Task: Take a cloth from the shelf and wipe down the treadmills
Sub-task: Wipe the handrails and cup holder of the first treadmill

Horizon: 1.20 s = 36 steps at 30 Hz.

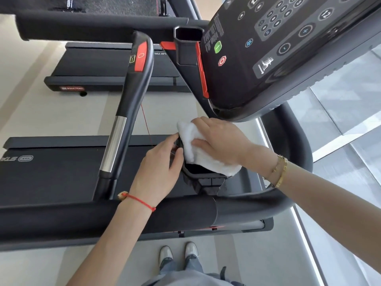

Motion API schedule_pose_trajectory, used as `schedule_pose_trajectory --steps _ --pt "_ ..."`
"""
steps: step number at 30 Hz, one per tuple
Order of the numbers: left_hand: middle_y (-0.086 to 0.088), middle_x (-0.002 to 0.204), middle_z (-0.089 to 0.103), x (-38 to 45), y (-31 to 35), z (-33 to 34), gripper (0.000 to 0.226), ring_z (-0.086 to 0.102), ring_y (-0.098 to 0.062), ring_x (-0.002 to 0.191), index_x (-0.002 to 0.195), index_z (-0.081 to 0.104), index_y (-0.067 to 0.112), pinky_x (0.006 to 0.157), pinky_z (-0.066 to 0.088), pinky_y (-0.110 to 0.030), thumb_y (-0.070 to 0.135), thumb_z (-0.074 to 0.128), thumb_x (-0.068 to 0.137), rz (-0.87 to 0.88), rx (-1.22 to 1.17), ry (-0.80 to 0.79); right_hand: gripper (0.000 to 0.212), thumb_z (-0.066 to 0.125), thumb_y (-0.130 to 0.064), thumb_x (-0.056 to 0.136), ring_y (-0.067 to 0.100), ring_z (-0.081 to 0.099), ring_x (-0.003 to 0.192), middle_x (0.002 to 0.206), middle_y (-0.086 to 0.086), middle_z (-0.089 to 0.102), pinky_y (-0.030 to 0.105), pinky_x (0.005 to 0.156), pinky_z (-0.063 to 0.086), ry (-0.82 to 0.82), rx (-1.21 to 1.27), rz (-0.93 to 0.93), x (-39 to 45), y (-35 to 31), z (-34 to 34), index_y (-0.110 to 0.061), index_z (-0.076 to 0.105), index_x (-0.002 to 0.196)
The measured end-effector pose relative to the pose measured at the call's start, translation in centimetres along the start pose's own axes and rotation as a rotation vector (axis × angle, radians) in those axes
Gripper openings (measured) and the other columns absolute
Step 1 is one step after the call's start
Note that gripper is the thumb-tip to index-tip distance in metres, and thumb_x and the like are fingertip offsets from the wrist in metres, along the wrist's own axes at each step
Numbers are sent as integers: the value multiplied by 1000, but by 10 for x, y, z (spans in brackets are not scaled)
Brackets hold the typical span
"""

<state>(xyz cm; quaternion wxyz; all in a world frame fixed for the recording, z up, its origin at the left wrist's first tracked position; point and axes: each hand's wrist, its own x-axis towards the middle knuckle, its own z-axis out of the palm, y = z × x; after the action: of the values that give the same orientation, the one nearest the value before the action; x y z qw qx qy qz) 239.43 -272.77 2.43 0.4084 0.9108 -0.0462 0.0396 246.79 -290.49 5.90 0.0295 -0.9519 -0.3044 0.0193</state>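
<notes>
A white cloth (201, 155) lies bunched over a black cup-holder tray (203, 178) on the near treadmill, below its dark console (268, 50). My right hand (220, 139) presses flat on the cloth, fingers spread over it. My left hand (158, 168) grips the tray's left rim, thumb and fingers around its edge. The treadmill's black side handrail (132, 100) with a chrome section and red patch rises left of my hands. Its padded front bar (103, 219) crosses under my left wrist.
The near treadmill's belt (51, 172) lies left of the tray. A second treadmill (103, 65) stands further off, a third bar above it. A thin red safety cord (146, 122) hangs by the handrail. Pale floor and my shoes (179, 254) are below; glass flooring lies right.
</notes>
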Motion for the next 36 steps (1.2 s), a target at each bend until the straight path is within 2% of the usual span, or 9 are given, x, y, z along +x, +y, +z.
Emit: schedule_pose_trajectory --steps 5,10,14,17,21,24,28,31,36 --pt "14 98 64 0 -1 -1 33 62 -5 86 130 51 35 77 50 -29 27 48 99 -6 -28 6 28 41 -42 97 23 60 87 100 -3 62 43 76 50 -32 47 8 11 5 -1 -17 45 107" --pt "25 97 57 0 -3 0 40 55 14 89 138 47 34 73 41 -4 29 48 99 -7 -22 4 40 46 -29 98 22 49 113 131 0 52 35 96 40 -1 173 -3 -11 15 5 -16 42 136" --pt "16 100 64 0 -3 0 40 60 0 90 137 49 34 76 44 -12 26 48 98 -5 -25 6 54 50 -20 98 20 30 136 149 3 34 32 113 24 20 431 13 -36 22 5 -10 29 147" --pt "13 107 65 0 -3 1 41 61 -4 94 139 49 31 80 43 -16 27 48 98 -14 -11 9 51 50 -24 98 22 37 126 140 5 41 25 103 26 -2 321 22 -23 20 5 -10 33 144" --pt "12 106 64 0 -4 1 42 60 -4 94 139 48 31 84 45 -22 28 49 98 -21 -3 13 35 44 -36 98 28 58 98 114 2 58 39 76 44 30 31 53 1 12 6 -13 44 125" --pt "15 104 63 0 -3 0 41 59 0 91 139 49 32 84 46 -20 29 48 97 -23 -12 14 37 47 -33 98 29 56 102 119 3 56 37 79 42 56 152 90 -8 15 8 -16 44 131" --pt "18 102 63 -1 -4 0 41 59 4 91 137 50 33 79 43 -10 29 48 97 -26 -18 14 54 47 -26 99 29 49 113 145 2 35 32 86 35 4 471 190 -37 23 10 -23 24 148" --pt "16 103 63 -1 -2 0 41 60 0 91 139 50 28 83 45 -17 28 49 97 -17 -16 22 63 46 -28 100 28 47 117 153 3 24 36 96 38 -34 606 261 -51 20 13 -21 10 151" --pt "18 100 63 0 0 -1 39 60 1 91 136 51 31 83 46 -19 29 47 97 -7 -5 24 45 44 -25 101 24 50 110 127 8 51 29 86 35 -56 674 368 -29 19 3 -14 30 143"
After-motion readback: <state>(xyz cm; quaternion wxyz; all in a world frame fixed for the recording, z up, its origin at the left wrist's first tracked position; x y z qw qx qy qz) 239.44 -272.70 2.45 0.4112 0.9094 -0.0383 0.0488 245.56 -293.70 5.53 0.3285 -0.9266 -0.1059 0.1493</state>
